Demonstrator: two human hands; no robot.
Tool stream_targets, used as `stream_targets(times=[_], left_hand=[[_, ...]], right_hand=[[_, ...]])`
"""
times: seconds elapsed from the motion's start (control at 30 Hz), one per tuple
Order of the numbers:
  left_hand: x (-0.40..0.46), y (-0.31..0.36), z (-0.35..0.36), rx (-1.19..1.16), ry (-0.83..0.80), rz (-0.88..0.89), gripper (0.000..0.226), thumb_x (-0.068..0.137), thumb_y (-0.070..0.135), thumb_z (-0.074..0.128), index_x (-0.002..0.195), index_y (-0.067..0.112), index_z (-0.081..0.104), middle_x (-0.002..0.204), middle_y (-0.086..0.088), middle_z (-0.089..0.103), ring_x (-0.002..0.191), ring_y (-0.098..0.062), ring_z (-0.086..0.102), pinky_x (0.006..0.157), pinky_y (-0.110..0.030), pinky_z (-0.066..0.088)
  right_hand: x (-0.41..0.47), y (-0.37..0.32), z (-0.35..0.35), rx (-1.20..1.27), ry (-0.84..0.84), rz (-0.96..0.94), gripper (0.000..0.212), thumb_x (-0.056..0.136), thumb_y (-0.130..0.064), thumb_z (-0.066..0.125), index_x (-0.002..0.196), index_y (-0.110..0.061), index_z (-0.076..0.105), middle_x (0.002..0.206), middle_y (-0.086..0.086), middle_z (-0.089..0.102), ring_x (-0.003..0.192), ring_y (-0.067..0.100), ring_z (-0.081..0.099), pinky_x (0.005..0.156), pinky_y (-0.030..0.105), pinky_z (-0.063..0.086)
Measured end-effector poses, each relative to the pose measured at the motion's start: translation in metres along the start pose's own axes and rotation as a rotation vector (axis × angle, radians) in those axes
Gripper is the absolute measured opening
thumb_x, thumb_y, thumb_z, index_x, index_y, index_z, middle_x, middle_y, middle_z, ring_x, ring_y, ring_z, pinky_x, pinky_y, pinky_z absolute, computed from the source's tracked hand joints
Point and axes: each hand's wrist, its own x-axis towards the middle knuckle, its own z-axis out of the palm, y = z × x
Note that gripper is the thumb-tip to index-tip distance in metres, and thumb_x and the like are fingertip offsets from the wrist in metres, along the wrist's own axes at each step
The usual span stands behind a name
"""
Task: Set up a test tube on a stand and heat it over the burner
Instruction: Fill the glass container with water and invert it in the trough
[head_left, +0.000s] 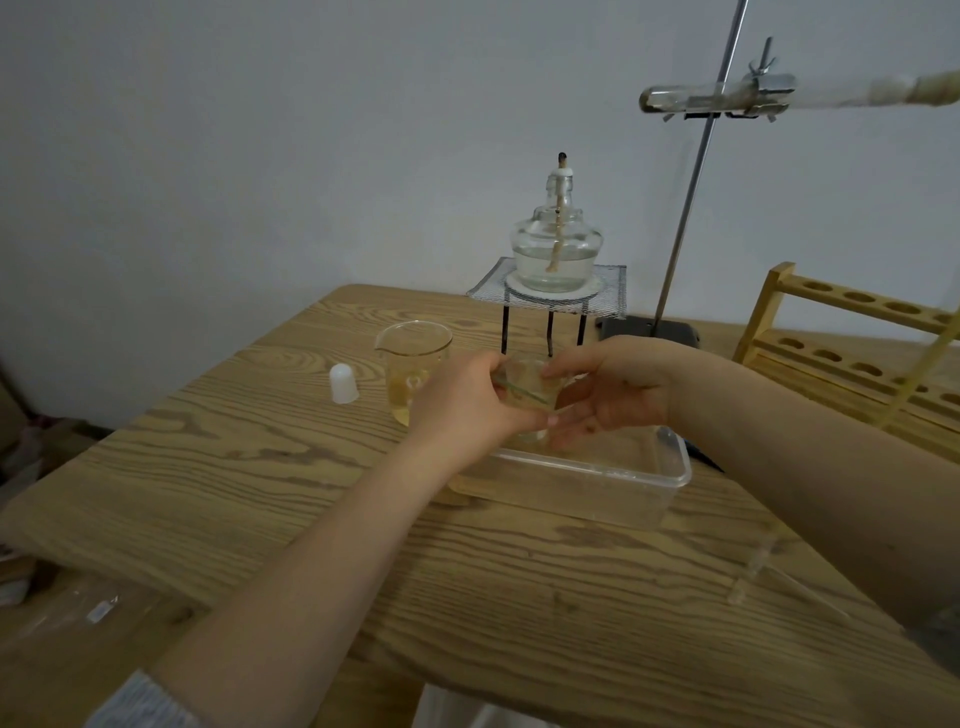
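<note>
Test tube (691, 98) lies nearly level in the metal clamp (763, 88) high on the stand rod (696, 171), up at the right, well apart from the hands; a pale hose (883, 93) runs off its mouth end to the right. Below and to its left the glass spirit burner (557, 249), unlit with its wick bare, sits on wire gauze (602, 291) over a black tripod. Both forearms reach forward, and left hand (462, 410) and right hand (613, 395) together grip a small clear glass vessel (527, 387) between curled fingers, above the far end of a clear plastic tub (623, 483). A beaker (413, 358) stands just left of the hands, a white cap (344, 383) beyond it, a wooden tube rack (857, 353) at the right, all on the grained wooden table (260, 467)
</note>
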Motion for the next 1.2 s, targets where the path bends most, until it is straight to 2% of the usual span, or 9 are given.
stream_targets(times=[0.13, 0.23, 0.33, 0.47, 0.67, 0.83, 0.9, 1.07, 1.2], left_hand=[[0.001, -0.002, 0.002, -0.041, -0.011, -0.007, 0.053, 0.053, 0.051, 0.082, 0.098, 0.033, 0.062, 0.089, 0.016, 0.065, 0.086, -0.006, 0.062, 0.08, -0.038, 0.054], [0.002, -0.003, 0.002, -0.06, -0.003, -0.015, 0.053, 0.052, 0.051, 0.082, 0.097, 0.034, 0.062, 0.091, 0.017, 0.065, 0.088, -0.006, 0.062, 0.081, -0.038, 0.054], [0.002, -0.003, 0.001, -0.062, -0.006, -0.016, 0.051, 0.053, 0.05, 0.082, 0.097, 0.035, 0.06, 0.092, 0.017, 0.065, 0.088, -0.005, 0.061, 0.081, -0.037, 0.053], [0.003, -0.005, 0.0, -0.063, -0.001, -0.011, 0.047, 0.055, 0.048, 0.082, 0.095, 0.035, 0.06, 0.092, 0.017, 0.064, 0.087, -0.004, 0.061, 0.077, -0.032, 0.053], [0.005, -0.004, -0.004, -0.092, -0.034, -0.006, 0.05, 0.057, 0.046, 0.083, 0.098, 0.032, 0.059, 0.091, 0.017, 0.061, 0.086, -0.004, 0.059, 0.076, -0.029, 0.051], [0.006, -0.004, -0.006, -0.125, -0.099, -0.003, 0.052, 0.058, 0.043, 0.084, 0.1, 0.032, 0.054, 0.089, 0.019, 0.058, 0.084, -0.002, 0.057, 0.076, -0.028, 0.05], [0.007, -0.005, -0.006, -0.129, -0.112, -0.002, 0.054, 0.058, 0.043, 0.084, 0.103, 0.032, 0.056, 0.091, 0.017, 0.06, 0.086, -0.003, 0.058, 0.077, -0.029, 0.051], [0.006, -0.005, -0.006, -0.125, -0.099, 0.006, 0.05, 0.058, 0.043, 0.084, 0.096, 0.035, 0.052, 0.088, 0.019, 0.059, 0.086, -0.005, 0.058, 0.078, -0.03, 0.051], [0.006, -0.004, -0.006, -0.136, -0.105, 0.013, 0.052, 0.058, 0.042, 0.084, 0.1, 0.033, 0.055, 0.09, 0.018, 0.06, 0.084, -0.001, 0.057, 0.075, -0.026, 0.05]], right_hand=[[0.002, 0.004, 0.001, 0.057, -0.031, 0.0, 0.033, 0.086, -0.007, 0.061, 0.117, 0.0, 0.052, 0.117, 0.033, 0.054, 0.1, 0.046, 0.062, 0.094, 0.058, 0.047], [0.003, 0.006, 0.0, 0.06, -0.047, 0.016, 0.032, 0.085, -0.011, 0.063, 0.113, -0.002, 0.051, 0.103, 0.03, 0.058, 0.084, 0.041, 0.066, 0.09, 0.056, 0.05], [0.004, 0.009, 0.001, 0.085, -0.076, 0.021, 0.03, 0.086, -0.013, 0.061, 0.112, -0.001, 0.051, 0.096, 0.029, 0.062, 0.08, 0.04, 0.068, 0.086, 0.056, 0.052], [0.007, 0.011, 0.003, 0.144, -0.066, -0.01, 0.034, 0.086, -0.011, 0.061, 0.117, 0.0, 0.05, 0.093, 0.026, 0.062, 0.08, 0.037, 0.068, 0.089, 0.057, 0.05], [0.009, 0.011, 0.004, 0.136, -0.059, -0.018, 0.042, 0.086, -0.01, 0.062, 0.125, 0.002, 0.051, 0.086, 0.027, 0.066, 0.072, 0.036, 0.07, 0.082, 0.057, 0.053], [0.01, 0.012, 0.004, 0.151, -0.056, -0.031, 0.037, 0.087, -0.01, 0.062, 0.121, 0.001, 0.052, 0.087, 0.028, 0.064, 0.061, 0.032, 0.069, 0.092, 0.057, 0.048], [0.011, 0.012, 0.004, 0.151, -0.058, -0.029, 0.037, 0.087, -0.01, 0.061, 0.121, 0.001, 0.053, 0.087, 0.029, 0.064, 0.061, 0.033, 0.069, 0.091, 0.056, 0.049], [0.011, 0.013, 0.003, 0.146, -0.056, -0.026, 0.033, 0.087, -0.011, 0.062, 0.117, 0.0, 0.054, 0.092, 0.026, 0.06, 0.059, 0.03, 0.069, 0.086, 0.052, 0.054], [0.01, 0.013, 0.002, 0.147, -0.037, -0.017, 0.03, 0.086, -0.013, 0.062, 0.112, 0.0, 0.056, 0.094, 0.027, 0.061, 0.071, 0.034, 0.068, 0.081, 0.049, 0.056]])
